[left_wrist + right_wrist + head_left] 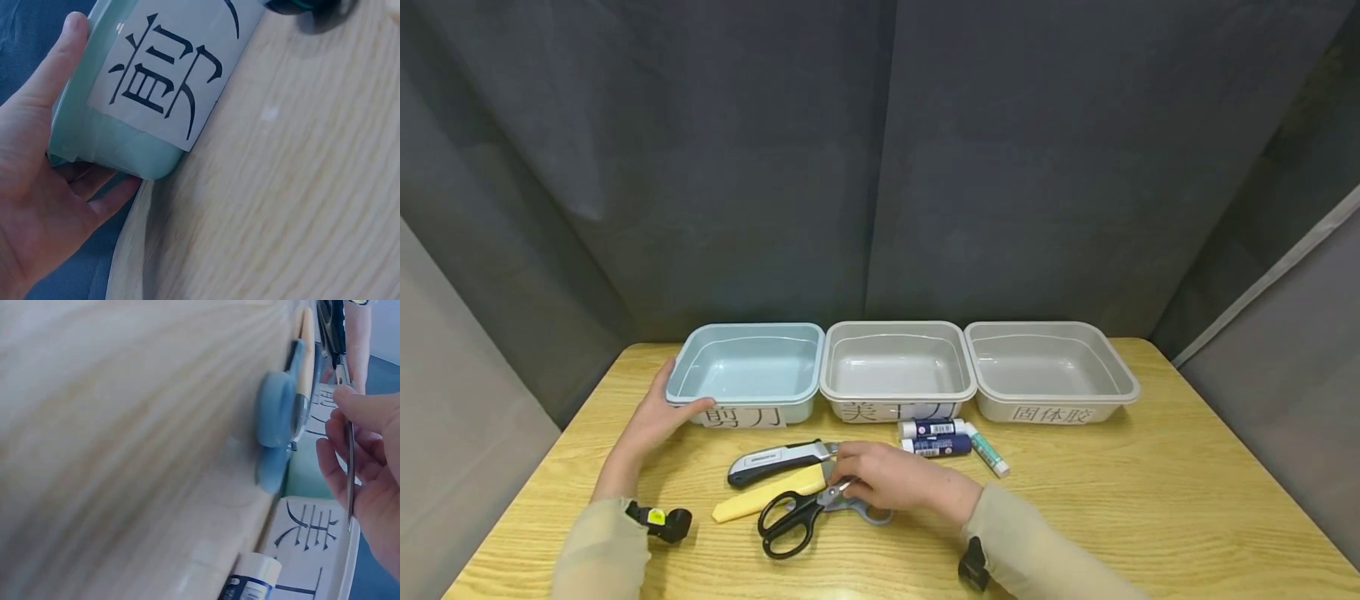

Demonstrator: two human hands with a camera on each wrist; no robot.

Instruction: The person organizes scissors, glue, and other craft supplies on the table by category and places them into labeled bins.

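Observation:
My left hand (pixel 651 417) grips the left front corner of a light blue plastic bin (pixel 125 145), thumb along its front rim and the other fingers around the side. My right hand (pixel 375 444) pinches black-handled scissors (pixel 808 506) by the blades, between thumb and fingers. Their handles point left and overlap the things below in the head view. Under that hand lie blue-grey-handled scissors (pixel 275 412), partly hidden. Just to the left are a yellow utility knife (pixel 771 496) and a grey and black utility knife (pixel 778 460).
A middle grey bin (pixel 898 397) and a right grey bin (pixel 1060 398) continue the row along the table's back edge, all with labels in front. Two dark blue glue sticks (pixel 940 447) and a green glue stick (pixel 988 450) lie before them. A dark curtain (pixel 880 167) hangs behind.

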